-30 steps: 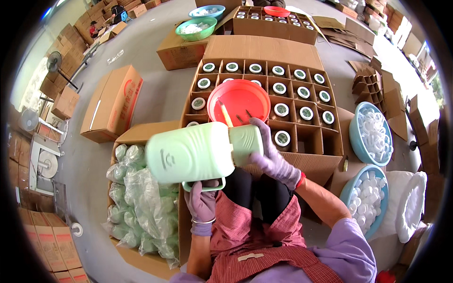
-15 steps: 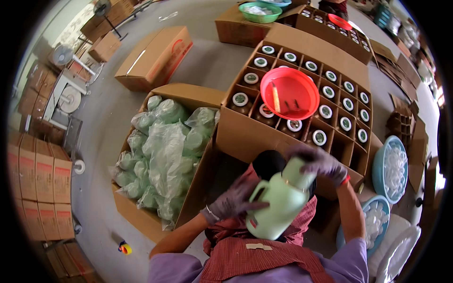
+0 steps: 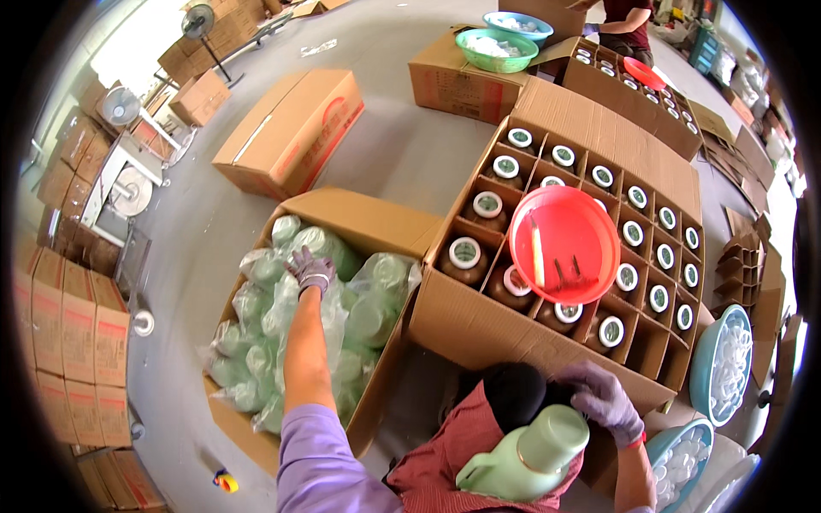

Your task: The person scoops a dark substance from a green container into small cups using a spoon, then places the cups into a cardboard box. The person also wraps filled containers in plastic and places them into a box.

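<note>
Worker seated on a warehouse floor between two open cartons, seen from above. The left hand (image 3: 310,270), gloved and stretched out with fingers curled, rests on the plastic-wrapped green jugs (image 3: 299,333) that fill the carton on the left (image 3: 376,221); whether it has closed on one of them cannot be told. The right hand (image 3: 605,400), also gloved, lies loosely spread over the neck of an unwrapped pale green jug (image 3: 523,457) resting across the worker's lap, just below the near wall of the divided carton (image 3: 479,329).

That divided carton looks largely filled: most visible cells hold a dark bottle with a white cap (image 3: 465,254), while a few cells along the near right edge appear empty. A red plastic basin (image 3: 564,244) sits on top of the bottles, with what seem to be a few small tools inside. The wrapped jugs still crowd their carton to the brim, so by these signs a good deal of unpacking remains.

To the right stand blue basins of white caps (image 3: 727,368). Farther off, another person works at a second divided carton (image 3: 637,94), beside a green basin (image 3: 496,50) set on a sealed box.
</note>
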The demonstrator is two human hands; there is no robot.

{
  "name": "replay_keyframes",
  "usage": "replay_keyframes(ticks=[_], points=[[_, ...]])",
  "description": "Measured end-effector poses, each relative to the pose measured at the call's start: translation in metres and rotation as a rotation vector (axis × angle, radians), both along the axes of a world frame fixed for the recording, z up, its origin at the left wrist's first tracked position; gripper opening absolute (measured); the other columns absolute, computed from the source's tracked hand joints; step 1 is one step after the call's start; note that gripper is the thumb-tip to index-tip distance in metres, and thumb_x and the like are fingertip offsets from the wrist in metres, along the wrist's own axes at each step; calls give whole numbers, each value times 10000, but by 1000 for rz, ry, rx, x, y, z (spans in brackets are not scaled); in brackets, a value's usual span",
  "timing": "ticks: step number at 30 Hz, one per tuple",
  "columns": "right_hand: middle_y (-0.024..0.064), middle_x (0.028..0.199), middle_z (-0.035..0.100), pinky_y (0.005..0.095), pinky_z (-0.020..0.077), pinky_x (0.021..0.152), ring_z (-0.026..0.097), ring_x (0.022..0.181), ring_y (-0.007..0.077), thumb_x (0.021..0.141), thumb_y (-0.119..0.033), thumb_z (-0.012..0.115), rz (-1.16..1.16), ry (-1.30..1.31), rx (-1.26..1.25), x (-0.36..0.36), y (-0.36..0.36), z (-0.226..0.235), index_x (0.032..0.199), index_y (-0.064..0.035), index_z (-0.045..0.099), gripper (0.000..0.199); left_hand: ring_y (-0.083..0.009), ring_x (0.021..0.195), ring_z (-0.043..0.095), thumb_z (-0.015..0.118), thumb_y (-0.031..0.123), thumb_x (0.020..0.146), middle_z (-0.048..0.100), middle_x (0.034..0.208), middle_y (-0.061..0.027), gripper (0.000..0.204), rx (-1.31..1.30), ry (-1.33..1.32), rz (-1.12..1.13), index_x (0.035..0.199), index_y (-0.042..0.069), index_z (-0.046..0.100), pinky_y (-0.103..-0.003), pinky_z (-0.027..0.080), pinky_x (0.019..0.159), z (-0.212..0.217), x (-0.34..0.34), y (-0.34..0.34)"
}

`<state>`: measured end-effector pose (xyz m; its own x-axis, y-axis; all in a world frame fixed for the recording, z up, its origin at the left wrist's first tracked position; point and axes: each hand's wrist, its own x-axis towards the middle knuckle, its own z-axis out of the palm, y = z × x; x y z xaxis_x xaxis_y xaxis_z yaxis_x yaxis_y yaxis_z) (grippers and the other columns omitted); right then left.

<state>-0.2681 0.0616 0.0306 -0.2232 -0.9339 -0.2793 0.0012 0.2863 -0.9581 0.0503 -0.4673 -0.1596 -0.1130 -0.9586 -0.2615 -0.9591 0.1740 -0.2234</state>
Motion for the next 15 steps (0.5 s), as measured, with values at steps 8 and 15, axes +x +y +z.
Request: replay_keyframes(ticks=[8,15], points=[[155,1082,646,352,496,898,631,1002,259,764,-111,666,92,198,-19,0,-31,-10,1145,11,637,401,-264,1244,548,471,396,974,635,1287,7,406,-46,800,109,1194,128,682,-571,224,1125,-8,61,-39],[186,1306,499,422,436,999,514,1184,357,703,-113,770,120,785,-377,-2,-107,-4,1319,-24,514,673,-214,1053,597,571,-6,881,626,1048,-63,248,-723,949,-479,1128,-27,578,-327,485,930,256,0,105]])
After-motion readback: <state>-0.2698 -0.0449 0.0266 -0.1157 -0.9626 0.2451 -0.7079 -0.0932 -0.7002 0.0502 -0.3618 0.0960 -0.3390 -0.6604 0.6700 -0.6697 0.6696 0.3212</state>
